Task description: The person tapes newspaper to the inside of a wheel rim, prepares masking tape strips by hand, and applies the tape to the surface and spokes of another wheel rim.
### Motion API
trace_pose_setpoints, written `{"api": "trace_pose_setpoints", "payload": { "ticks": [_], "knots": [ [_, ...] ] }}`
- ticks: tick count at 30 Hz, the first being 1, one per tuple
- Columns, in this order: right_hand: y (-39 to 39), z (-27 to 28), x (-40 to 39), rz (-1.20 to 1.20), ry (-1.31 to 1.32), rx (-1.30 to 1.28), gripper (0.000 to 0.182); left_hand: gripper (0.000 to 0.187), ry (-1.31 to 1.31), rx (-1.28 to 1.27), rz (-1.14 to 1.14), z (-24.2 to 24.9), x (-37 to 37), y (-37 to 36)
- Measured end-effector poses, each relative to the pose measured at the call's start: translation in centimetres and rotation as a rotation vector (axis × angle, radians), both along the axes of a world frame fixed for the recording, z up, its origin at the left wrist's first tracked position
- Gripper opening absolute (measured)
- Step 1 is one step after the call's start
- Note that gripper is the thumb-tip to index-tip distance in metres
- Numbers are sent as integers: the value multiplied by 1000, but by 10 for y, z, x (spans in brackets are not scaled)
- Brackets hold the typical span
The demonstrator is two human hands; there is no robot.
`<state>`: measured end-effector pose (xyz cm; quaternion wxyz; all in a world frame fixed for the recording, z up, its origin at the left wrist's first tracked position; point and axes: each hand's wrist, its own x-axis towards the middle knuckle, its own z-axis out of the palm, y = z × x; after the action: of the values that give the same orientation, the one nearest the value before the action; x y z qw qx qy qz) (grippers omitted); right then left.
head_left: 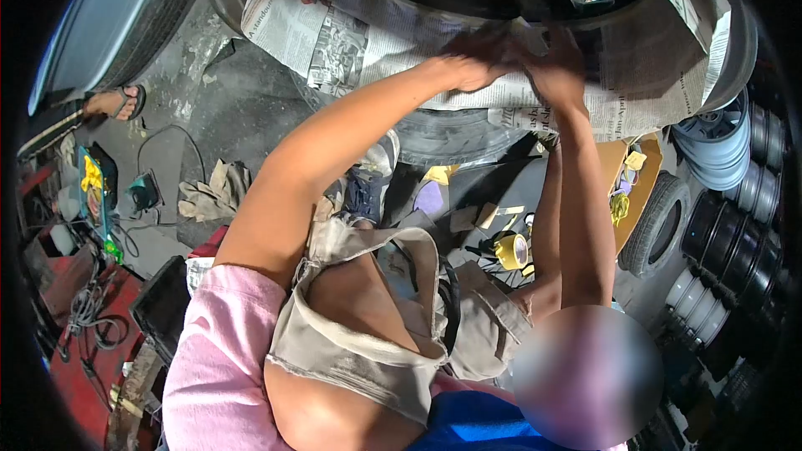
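A wheel rim (476, 7) with a dark face and bolt holes stands at the top of the head view, and sheets of newspaper (388, 46) are wrapped round its lower part. Both arms reach up to it. My left hand (480, 58) lies against the newspaper just below the rim's dark edge, its fingers smeared by motion. Close beside it, my right hand (555, 67) is at the paper too, with thumb and fingers apart. Whether either hand pinches the paper's edge is hidden by blur. Below the newspaper shows a tire (455, 138).
A yellow tape roll (511, 250) lies among small items between my legs and a cardboard box (642, 188). Stacked rims (727, 234) and a tire (656, 225) stand right. At left are another person's foot (117, 103), a large wheel (109, 25), a crumpled cloth (215, 190) and cables (92, 317).
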<state>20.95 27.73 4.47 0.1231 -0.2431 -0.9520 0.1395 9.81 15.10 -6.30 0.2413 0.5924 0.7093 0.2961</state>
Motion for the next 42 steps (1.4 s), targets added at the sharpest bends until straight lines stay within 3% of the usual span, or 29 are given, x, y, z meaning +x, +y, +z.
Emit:
{"api": "trace_pose_setpoints", "payload": {
  "ticks": [2,5,6,7,18,20,23,28,29,31,34,37,42],
  "knots": [
    [9,-13,-3,-57,-51,104,47,69,16,117,30,-6,-7,-14],
    [19,-13,-20,-148,-202,203,38,69,129,-49,-39,-15,-22,-30],
    [21,-11,-26,-178,-301,205,35,68,214,-27,60,-32,-26,-28],
    [24,-14,-28,-179,-301,203,35,68,298,-3,159,-37,-29,-27],
    [53,-38,-27,6,-244,549,22,62,375,-32,167,-22,-15,-26],
    [46,-34,-29,-24,-309,548,20,60,370,-83,145,-15,-7,-14],
    [43,-34,-30,-57,-341,541,18,58,77,-194,52,-6,9,15],
    [43,-38,-29,-46,-224,496,18,62,240,-9,-21,1,17,26],
    [41,-36,-26,-53,-205,472,18,62,240,-9,-20,-2,15,24],
    [38,-33,-25,-64,-189,450,19,66,-10,46,132,-6,11,14],
    [35,-33,-26,-125,-190,407,20,68,-73,9,123,2,2,3],
    [38,-37,-24,-123,-221,436,18,65,59,-34,66,7,1,4],
    [40,-37,-19,-35,-183,438,15,63,316,31,-46,-34,-7,31]
  ]
}}
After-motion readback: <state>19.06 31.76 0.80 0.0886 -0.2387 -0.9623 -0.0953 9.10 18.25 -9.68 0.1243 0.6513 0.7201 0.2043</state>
